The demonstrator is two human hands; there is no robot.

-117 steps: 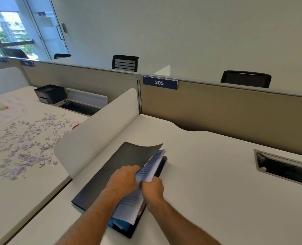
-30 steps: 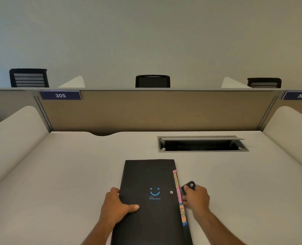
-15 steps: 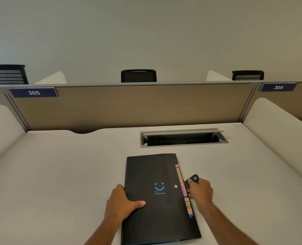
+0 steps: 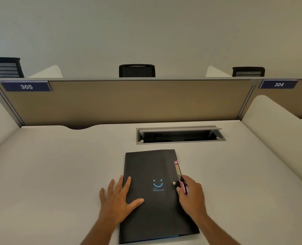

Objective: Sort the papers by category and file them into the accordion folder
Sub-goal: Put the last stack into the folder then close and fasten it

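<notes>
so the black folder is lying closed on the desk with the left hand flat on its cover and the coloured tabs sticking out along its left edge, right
Not quite: the head view shows the coloured tabs along the right edge of the black folder, by the right hand. The rest holds: it lies closed on the desk with the left hand flat on its cover.

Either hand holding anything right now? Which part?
Left hand rests flat on the folder cover. Right hand pinches its right edge at the colored tabs.

Folder's small print unreadable — right hand hides the tabs' lower part.
</notes>
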